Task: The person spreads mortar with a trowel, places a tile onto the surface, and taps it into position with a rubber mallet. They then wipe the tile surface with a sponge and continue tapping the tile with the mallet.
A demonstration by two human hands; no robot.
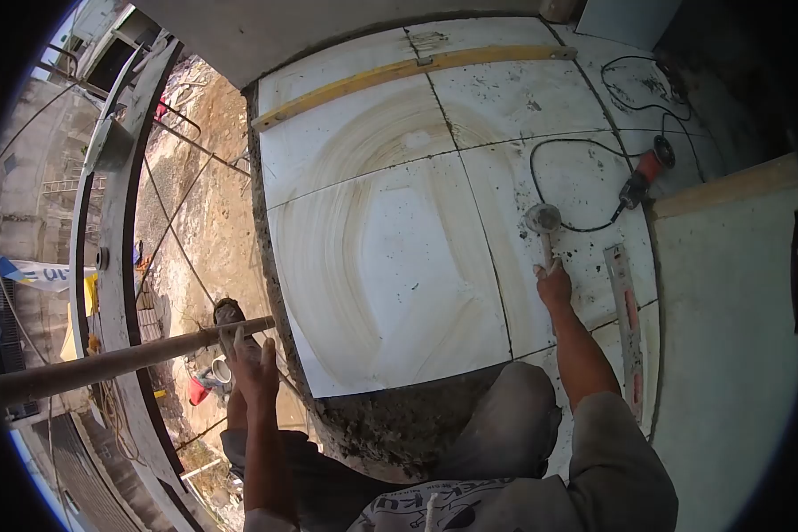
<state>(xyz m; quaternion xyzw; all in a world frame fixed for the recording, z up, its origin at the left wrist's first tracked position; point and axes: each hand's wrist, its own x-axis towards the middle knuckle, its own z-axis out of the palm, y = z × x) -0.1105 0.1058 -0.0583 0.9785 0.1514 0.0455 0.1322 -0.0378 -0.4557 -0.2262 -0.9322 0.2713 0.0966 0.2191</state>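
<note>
My right hand (555, 285) is closed around the handle of a mallet (543, 218), whose round, pale grey head is over the white floor tiles (408, 266). Brownish smears curve across these tiles. On the left, my left hand (254, 362) has its fingers stretched out against or just in front of a rusty pipe (142, 356); whether it touches the pipe is unclear. Beside the right forearm lies a long, mortar-spotted spirit level (625, 324). A dark patch of wet mortar (408, 424) borders the near tile edge, by my bent knee (514, 408).
A yellow straightedge (399, 75) lies across the far tiles. The red and black angle grinder (647, 173) rests at right with its looping cord (536, 160). Left of the floor's edge is a drop to lower ground (199, 195), with scaffold bars and a beam (120, 257).
</note>
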